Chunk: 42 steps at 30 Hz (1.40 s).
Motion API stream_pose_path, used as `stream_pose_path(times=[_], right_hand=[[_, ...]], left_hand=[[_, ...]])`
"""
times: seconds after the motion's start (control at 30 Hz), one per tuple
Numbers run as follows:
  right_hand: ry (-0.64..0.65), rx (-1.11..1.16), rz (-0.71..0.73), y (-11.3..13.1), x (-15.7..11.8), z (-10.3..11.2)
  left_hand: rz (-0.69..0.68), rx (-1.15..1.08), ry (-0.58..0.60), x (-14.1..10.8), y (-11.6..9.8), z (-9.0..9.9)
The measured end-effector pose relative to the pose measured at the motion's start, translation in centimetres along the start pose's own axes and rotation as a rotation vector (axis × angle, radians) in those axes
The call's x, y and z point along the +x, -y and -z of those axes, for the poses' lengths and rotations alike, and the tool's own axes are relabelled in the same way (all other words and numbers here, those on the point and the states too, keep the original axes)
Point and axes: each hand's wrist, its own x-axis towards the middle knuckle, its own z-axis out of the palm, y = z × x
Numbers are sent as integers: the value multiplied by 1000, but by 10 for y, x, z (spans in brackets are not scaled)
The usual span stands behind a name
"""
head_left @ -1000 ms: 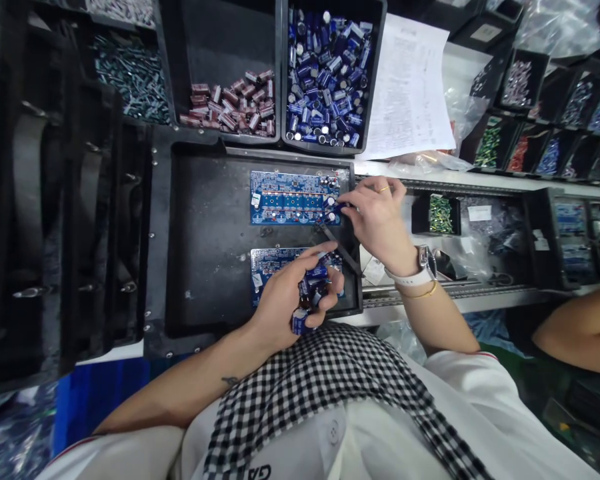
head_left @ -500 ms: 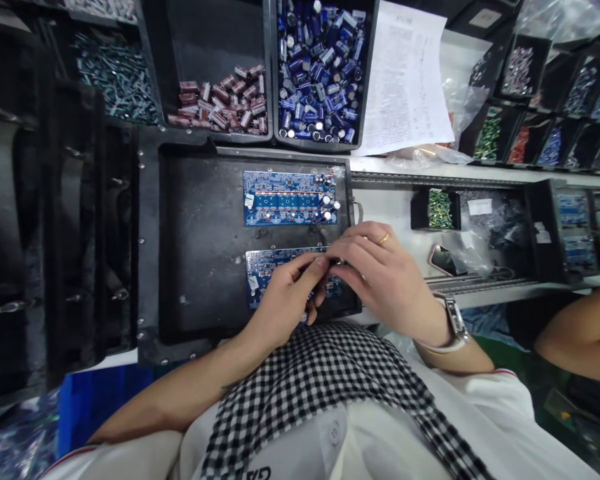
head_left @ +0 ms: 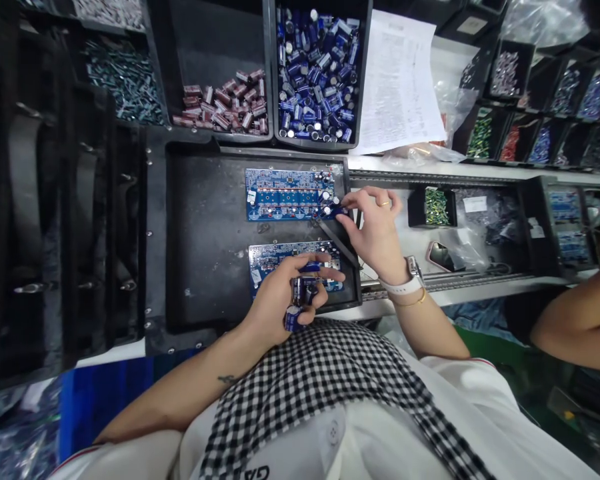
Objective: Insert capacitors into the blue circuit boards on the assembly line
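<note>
Reaching back to the far circuit board (head_left: 289, 195), the right hand (head_left: 377, 223) pinches a blue capacitor (head_left: 338, 210) at its right edge; the left hand (head_left: 285, 297) stays clenched on spare capacitors (head_left: 300, 300) nearer.

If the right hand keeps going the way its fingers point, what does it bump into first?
Probably the upper blue circuit board. The right hand points left, pinching a blue capacitor at that board's right edge, so the capacitors standing there come first. Depth is hard to judge.

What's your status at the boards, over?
Left hand holds spare blue capacitors over near board. Right hand pinches one capacitor at far board edge. Nothing blocking.
</note>
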Motion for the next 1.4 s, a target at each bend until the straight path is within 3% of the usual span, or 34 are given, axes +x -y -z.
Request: stream_pose_path(times=[0.37,0.57,0.7,0.8,0.87,0.93,1.07,1.2,1.4], right_hand=[[-15,3,49,-8,3,5],[-32,-94,156,-1,3,4],[-65,-60,130,9,-4,16],[124,147,179,25,-23,43],[311,329,255,36,-42,58],[384,382,241,40,-60,62],[299,152,133,31,-81,45],[305,-26,170,22,-84,31],[261,-140,207,30,-83,32]], left_hand=[[-65,-14,-6,-2,-2,6],[-85,-4,-31,-8,-2,5],[-68,2,-39,-11,1,5],[-15,54,-26,-14,7,7],[86,49,23,-17,11,8],[214,-15,67,-19,17,8],[340,-94,109,-22,29,11],[346,-47,169,-27,38,15],[316,52,177,-38,37,20]])
